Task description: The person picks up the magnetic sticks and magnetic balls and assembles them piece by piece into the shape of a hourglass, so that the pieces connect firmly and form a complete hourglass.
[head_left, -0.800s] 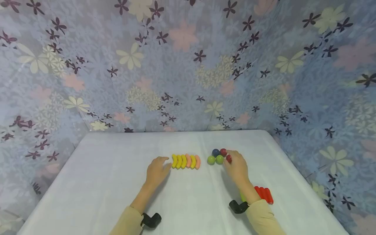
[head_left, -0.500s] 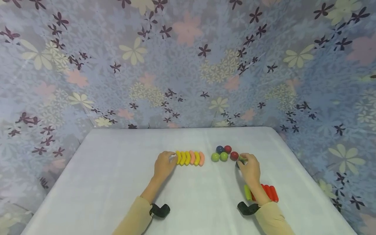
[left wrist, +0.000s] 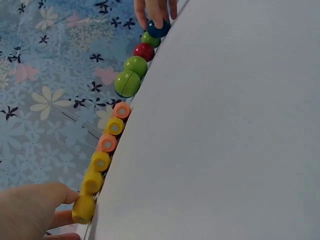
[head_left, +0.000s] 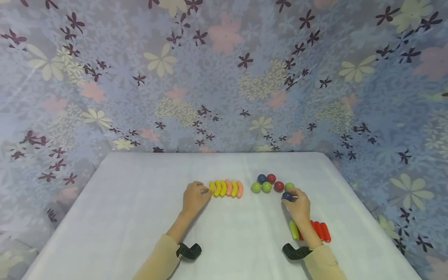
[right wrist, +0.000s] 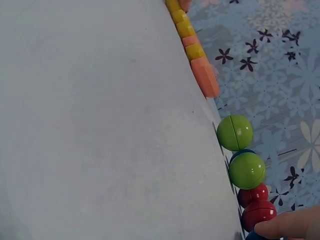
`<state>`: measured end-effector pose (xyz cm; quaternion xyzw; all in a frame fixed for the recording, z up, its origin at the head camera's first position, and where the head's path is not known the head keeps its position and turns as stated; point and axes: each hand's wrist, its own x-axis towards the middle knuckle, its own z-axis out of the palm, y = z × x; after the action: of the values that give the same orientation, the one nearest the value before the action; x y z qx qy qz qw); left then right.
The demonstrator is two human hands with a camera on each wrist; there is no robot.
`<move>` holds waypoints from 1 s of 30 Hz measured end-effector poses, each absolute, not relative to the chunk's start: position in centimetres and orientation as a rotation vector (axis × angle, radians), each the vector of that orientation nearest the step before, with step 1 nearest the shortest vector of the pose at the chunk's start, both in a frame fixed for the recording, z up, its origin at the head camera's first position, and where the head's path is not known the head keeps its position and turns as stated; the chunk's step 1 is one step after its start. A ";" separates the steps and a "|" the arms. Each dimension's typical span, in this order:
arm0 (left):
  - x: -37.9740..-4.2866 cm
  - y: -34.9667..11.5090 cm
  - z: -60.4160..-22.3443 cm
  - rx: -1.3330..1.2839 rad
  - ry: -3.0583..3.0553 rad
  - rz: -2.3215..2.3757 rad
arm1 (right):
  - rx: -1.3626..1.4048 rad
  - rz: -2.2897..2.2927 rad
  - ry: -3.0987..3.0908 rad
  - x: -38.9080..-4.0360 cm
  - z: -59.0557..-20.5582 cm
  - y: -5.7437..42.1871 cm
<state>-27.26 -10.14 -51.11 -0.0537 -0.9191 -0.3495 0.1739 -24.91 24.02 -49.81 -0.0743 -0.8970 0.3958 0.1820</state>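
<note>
A row of curved toy pieces like small bananas, yellow and pink, lies on the white table. At its left end my left hand (head_left: 194, 199) pinches the outermost yellow banana-shaped piece (left wrist: 83, 208) with thumb and finger. My right hand (head_left: 299, 204) holds a dark blue ball (head_left: 287, 196) by thumb and fingertips, low at the right of a group of balls. A green ball (head_left: 289, 187) sits just behind it, and a red ball (head_left: 279, 186) lies to the left. In the right wrist view the fingertip covers most of the held ball.
Two more green balls (head_left: 266, 187), another red ball (head_left: 271, 178) and another blue ball (head_left: 261, 178) complete the group. Red stick-shaped pieces (head_left: 321, 231) and a lime-green one (head_left: 294, 230) lie partly under my right forearm. Behind the table (head_left: 224, 237) hangs a floral sheet.
My left hand has moved right, up to the row's end. My right hand has moved off the red ball, rightward and slightly nearer; the blue ball in its fingers now shows plainly.
</note>
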 end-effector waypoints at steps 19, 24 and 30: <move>-23.7 -15.1 -51.6 -0.194 -2.676 -1.214 | -0.254 1.247 -2.558 -24.0 -49.6 22.8; -23.3 -13.2 -51.4 0.099 -2.569 -0.977 | -0.241 1.300 -2.500 -24.0 -49.1 22.3; -23.3 -11.5 -50.9 0.161 -2.613 -0.975 | -0.214 1.278 -2.483 -24.2 -48.3 21.8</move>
<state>-23.26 -11.55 -50.91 0.0568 -0.9212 -0.3438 0.1732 -24.19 21.77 -48.25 -0.0755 -0.8738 0.4496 0.1694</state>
